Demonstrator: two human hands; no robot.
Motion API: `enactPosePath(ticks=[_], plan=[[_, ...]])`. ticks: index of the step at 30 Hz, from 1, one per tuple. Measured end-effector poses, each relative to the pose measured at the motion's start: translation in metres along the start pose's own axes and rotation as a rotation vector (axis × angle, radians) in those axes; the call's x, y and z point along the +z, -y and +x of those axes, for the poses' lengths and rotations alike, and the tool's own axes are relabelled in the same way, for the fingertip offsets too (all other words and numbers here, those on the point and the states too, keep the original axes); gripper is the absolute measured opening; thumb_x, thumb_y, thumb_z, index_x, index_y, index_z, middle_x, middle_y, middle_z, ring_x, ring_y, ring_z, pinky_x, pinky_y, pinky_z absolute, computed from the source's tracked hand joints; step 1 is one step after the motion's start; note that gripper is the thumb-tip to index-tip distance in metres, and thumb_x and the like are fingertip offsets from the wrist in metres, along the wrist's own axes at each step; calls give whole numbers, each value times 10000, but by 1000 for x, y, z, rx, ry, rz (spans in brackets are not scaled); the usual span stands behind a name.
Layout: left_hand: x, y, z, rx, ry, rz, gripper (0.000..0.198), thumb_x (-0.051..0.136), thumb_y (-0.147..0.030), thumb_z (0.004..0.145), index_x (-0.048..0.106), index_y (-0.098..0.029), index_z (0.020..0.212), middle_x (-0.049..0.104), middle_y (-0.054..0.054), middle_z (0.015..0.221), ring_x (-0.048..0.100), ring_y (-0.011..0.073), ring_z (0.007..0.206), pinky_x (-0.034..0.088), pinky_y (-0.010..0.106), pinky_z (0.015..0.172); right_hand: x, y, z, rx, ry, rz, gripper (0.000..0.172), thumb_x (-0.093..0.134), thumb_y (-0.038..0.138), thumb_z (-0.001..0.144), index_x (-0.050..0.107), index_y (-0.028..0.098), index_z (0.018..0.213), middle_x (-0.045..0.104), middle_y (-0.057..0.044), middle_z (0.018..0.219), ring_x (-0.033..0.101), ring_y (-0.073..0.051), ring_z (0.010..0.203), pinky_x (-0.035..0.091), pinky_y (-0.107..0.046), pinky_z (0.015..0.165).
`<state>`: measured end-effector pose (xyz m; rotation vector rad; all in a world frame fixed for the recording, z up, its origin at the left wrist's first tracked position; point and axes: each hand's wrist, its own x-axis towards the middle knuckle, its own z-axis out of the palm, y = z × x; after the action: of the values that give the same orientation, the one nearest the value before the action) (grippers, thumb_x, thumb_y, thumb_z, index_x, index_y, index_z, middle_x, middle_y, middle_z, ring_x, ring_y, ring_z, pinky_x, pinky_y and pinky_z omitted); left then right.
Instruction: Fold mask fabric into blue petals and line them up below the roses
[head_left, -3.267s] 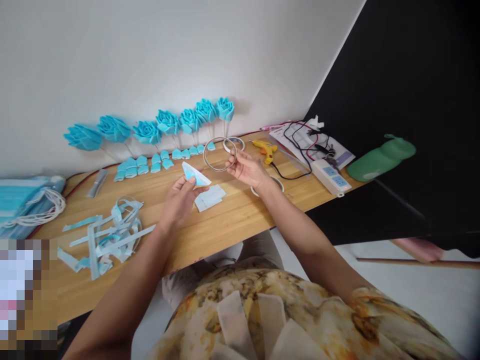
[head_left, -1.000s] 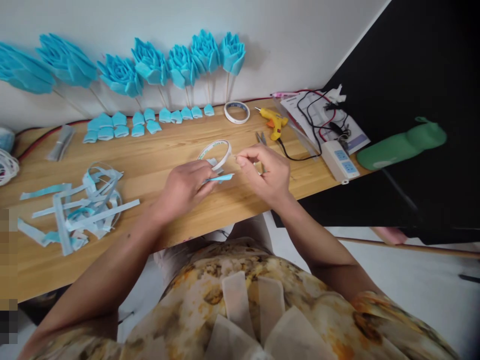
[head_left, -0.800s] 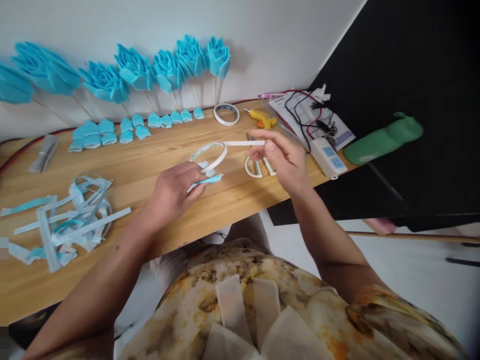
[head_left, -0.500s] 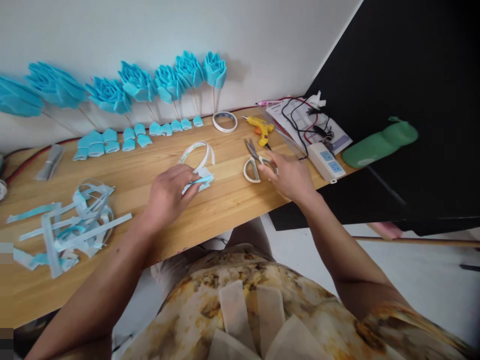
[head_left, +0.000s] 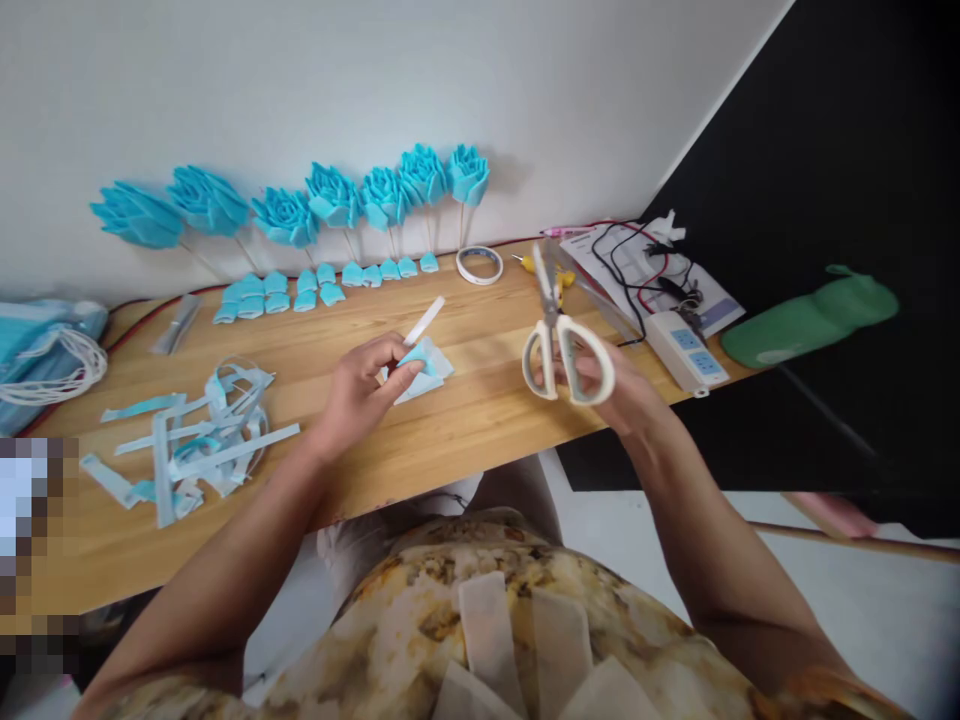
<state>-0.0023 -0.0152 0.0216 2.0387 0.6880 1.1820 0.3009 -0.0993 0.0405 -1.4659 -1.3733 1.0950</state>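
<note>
My left hand [head_left: 369,388] is closed, pinching a small piece of blue and white fabric [head_left: 424,364] just above the table. A narrow white strip [head_left: 426,320] sticks up beside its fingers. My right hand [head_left: 592,380] has lifted a pair of scissors [head_left: 555,330] with off-white handles. The blades point up and away from me, and the fingers are at the handle loops, partly hidden behind them. Behind the scissors lies a yellow glue gun [head_left: 564,277], half covered. Several small folded blue pieces [head_left: 255,294] lie in rows farther back on the table.
Blue fabric flowers on sticks [head_left: 330,195] lean against the wall. A tape roll [head_left: 480,265] lies near them. Cut strips [head_left: 217,440] are heaped at left, near blue masks [head_left: 45,345]. On the right are a power strip [head_left: 686,350], cables, papers and a green bottle [head_left: 810,320].
My right hand has picked the scissors up off the table and raised them. The looped white strip by my left hand now sticks up straight. The view has shifted left.
</note>
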Motion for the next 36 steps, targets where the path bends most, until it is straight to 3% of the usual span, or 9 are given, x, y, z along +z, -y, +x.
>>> enactPosePath(ticks=[4, 7, 9, 11, 16, 22, 28, 36], plan=[[0, 4, -2, -58, -3, -75, 372, 672, -467, 969, 558, -211, 725, 569, 2, 709, 513, 145, 658, 404, 302, 628, 31, 8, -19, -3, 272, 366, 788, 597, 855, 750, 664, 208, 1196, 687, -93, 861, 609, -207, 672, 419, -287, 484], [0, 3, -3, -69, 26, -104, 364, 689, -457, 960, 560, -209, 726, 573, 6, 716, 519, 149, 672, 403, 306, 636, 51, 9, -24, 16, 413, 578, 707, 742, 758, 727, 660, 208, 1164, 641, -42, 778, 594, -179, 663, 441, -258, 504], [-1, 1, -3, -64, 39, -115, 344, 688, -435, 964, 566, -209, 734, 571, 6, 719, 522, 151, 682, 402, 309, 643, 54, 6, -25, 46, 411, 660, 647, 840, 597, 726, 634, 242, 1226, 670, -37, 856, 643, -182, 741, 526, -279, 626], [-1, -1, -2, -58, 48, -124, 326, 679, -415, 972, 571, -210, 743, 564, 3, 720, 515, 149, 681, 397, 308, 644, 52, 2, -25, 84, 388, 697, 703, 896, 506, 697, 618, 274, 1300, 689, -47, 958, 647, -173, 775, 543, -291, 682], [-1, -2, -3, -55, 80, -151, 280, 675, -376, 980, 593, -210, 769, 575, 6, 743, 530, 152, 703, 408, 309, 664, 46, -10, -30, 73, 431, 748, 756, 890, 680, 644, 721, 248, 1241, 639, -46, 940, 509, -120, 683, 420, -235, 555], [0, -6, -2, -50, 149, -148, 297, 656, -407, 991, 624, -205, 776, 604, 28, 753, 575, 172, 739, 436, 312, 680, 46, -22, -31, 52, 584, 714, 804, 768, 766, 746, 672, 232, 1339, 628, -57, 974, 522, -127, 715, 429, -244, 592], [1, -11, -1, -9, 203, -149, 302, 674, -380, 981, 627, -188, 752, 611, 17, 728, 551, 142, 673, 426, 280, 644, 49, -33, -28, -26, 667, 755, 797, 708, 761, 814, 641, 205, 1380, 617, -63, 1019, 558, -133, 788, 441, -240, 649], [8, -15, -2, 69, 306, -100, 255, 644, -358, 1005, 705, -161, 856, 696, 41, 799, 619, 133, 714, 459, 245, 679, 65, -24, -15, -86, 636, 828, 619, 648, 707, 900, 667, 162, 1193, 615, -54, 934, 580, -130, 727, 483, -245, 623]])
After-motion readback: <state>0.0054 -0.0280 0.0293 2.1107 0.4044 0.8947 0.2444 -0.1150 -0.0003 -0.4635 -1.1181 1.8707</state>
